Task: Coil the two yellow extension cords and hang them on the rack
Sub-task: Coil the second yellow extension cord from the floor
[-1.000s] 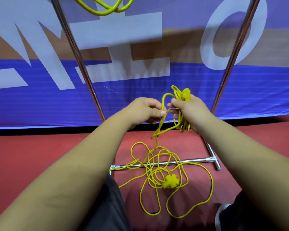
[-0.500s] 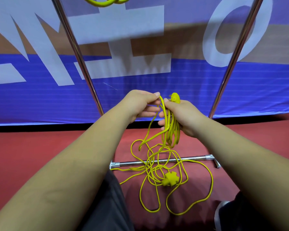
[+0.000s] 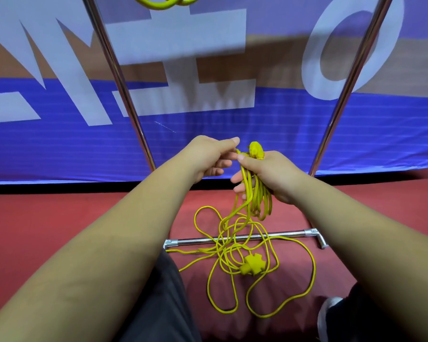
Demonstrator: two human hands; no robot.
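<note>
Two yellow cords (image 3: 255, 245) (image 3: 163, 1), two hands (image 3: 208, 156) (image 3: 269, 174).

Yellow extension cord (image 3: 253, 193): few loops bunched in right hand (image 3: 269, 174), plug end at 12 o'clock of fist; rest tangled loose on red floor (image 3: 47, 230) at 6 o'clock, across rack (image 3: 232, 239) base bar, socket block (image 3: 252, 264) in tangle. Second yellow cord (image 3: 163, 1) coiled, hanging at top edge.

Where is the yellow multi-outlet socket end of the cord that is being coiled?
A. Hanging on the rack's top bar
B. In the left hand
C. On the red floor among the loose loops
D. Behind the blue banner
C: the socket end lies on the red floor inside the loose loops, below the coil held in the right hand.
</note>
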